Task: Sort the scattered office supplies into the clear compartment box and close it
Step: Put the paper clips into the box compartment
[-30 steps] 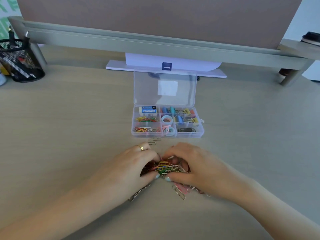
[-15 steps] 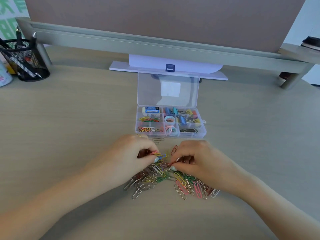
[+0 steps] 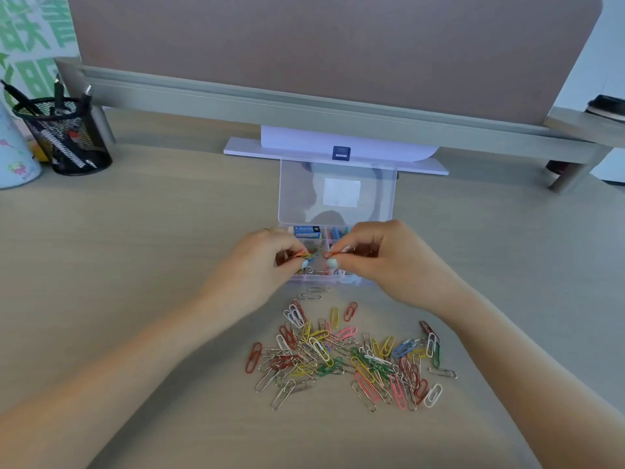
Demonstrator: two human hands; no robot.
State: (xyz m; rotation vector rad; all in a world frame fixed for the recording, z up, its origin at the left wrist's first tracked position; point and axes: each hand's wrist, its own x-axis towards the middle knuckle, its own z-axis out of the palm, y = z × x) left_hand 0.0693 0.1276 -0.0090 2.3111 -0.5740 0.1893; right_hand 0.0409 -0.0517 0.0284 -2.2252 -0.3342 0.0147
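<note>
The clear compartment box (image 3: 338,279) sits on the desk (image 3: 135,265) at 12 o'clock from the paper clip pile (image 3: 348,357), lid (image 3: 337,194) open and upright. Visible compartments hold a blue-labelled eraser (image 3: 307,231), pastel items and paper clips — the rest is hidden by my hands. My left hand (image 3: 267,262) pinches a small bunch of coloured clips (image 3: 306,255); my right hand (image 3: 382,255) pinches a red clip (image 3: 333,254). Half a second ago both hands were down in the pile — now they are over the box.

Both forearms are bare (no sleeves in sight); the left hand (image 3: 262,262) and right hand (image 3: 389,258) have pale mint-painted thumbnails.
</note>
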